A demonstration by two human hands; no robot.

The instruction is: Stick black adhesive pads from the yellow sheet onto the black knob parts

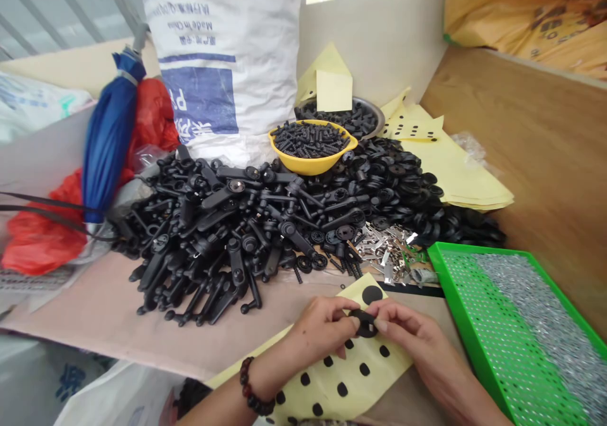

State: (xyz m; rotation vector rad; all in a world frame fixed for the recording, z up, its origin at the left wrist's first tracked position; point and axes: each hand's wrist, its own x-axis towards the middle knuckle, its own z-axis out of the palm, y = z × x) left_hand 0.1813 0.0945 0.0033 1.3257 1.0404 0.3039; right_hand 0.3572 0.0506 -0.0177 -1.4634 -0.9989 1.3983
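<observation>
Over a yellow sheet (351, 388) dotted with black round stickers, a round black disc (364, 325) is held between both hands. My left hand (322, 328), with a beaded bracelet at the wrist, pinches the disc's left edge. On its right edge, the thumb and fingers of my right hand (403, 325) are closed. A small light slot or piece shows on the disc's face. Just above the disc, a larger black circle (372, 295) lies on the sheet's upper corner.
Black crank-like parts (227, 224) are heaped behind the hands, beside metal clips (386, 249). A yellow bowl (310, 164) of black screws stands farther back. At right lies a green tray (493, 344) of small metal pieces. A blue umbrella (109, 135) leans left.
</observation>
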